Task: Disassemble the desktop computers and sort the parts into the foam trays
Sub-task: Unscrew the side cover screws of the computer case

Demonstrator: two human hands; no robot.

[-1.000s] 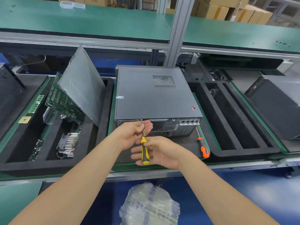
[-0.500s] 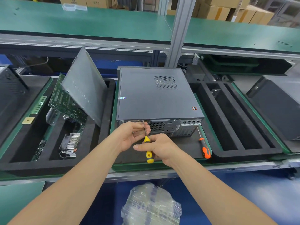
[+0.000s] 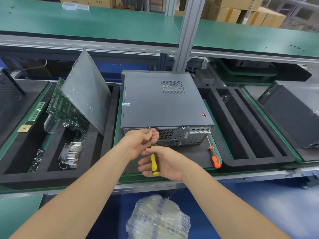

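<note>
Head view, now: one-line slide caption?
Left hand pinches the shaft, right hand holds the yellow screwdriver, tip on the rear of the desktop computer.

- Bright, even light from above; shadows around the grip on the yellow screwdriver [image 3: 154,164] are soft and faint.
- Left of the grip, the leaning side panel [image 3: 86,90] shows a pale sheen.
- Right of it, the foam tray [image 3: 259,161] slots sink to black.
- Above, the shelf rail [image 3: 86,43] bows with wide-angle distortion.
- Below, the plastic bag [image 3: 158,218] looks soft.

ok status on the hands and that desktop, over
Left hand pinches yellow screwdriver shaft, right hand holds its handle. Tip at rear top edge of desktop computer, cover still on. Orange screwdriver lies apart.
</note>
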